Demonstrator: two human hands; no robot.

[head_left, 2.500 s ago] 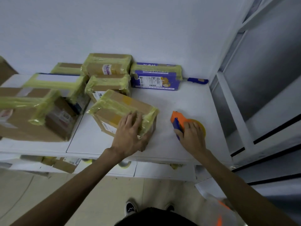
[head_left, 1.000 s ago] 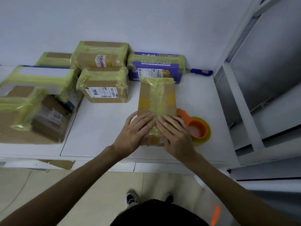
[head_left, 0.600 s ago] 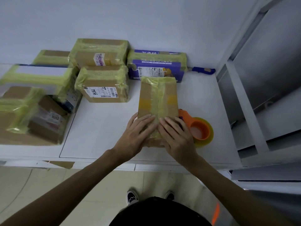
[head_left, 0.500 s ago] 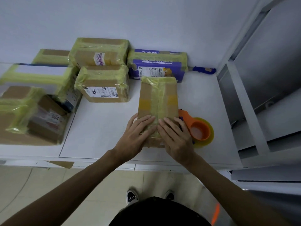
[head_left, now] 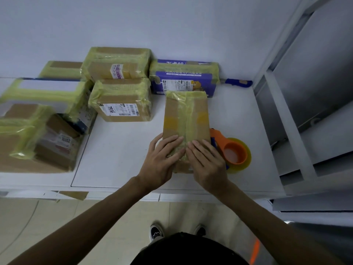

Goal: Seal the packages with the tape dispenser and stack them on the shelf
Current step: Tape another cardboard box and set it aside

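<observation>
A brown cardboard package (head_left: 186, 119) with a strip of yellow tape down its middle lies lengthwise on the white shelf surface (head_left: 118, 150). My left hand (head_left: 162, 159) and my right hand (head_left: 206, 161) lie side by side with straight fingers pressed flat on its near end, over the tape. The orange tape dispenser (head_left: 232, 150) with its yellow roll lies on the shelf just right of the package, beside my right hand, and neither hand holds it.
Several taped packages stand behind and to the left: a labelled brown box (head_left: 122, 101), a purple box (head_left: 183, 77) against the wall, larger boxes (head_left: 38, 134) at the left. A blue-handled tool (head_left: 238, 82) lies at the back right. A metal frame (head_left: 286, 111) bounds the right side.
My right hand let go of the dispenser and left it on the shelf. The package was turned lengthwise and both hands now press on its near end; little has moved in the last second.
</observation>
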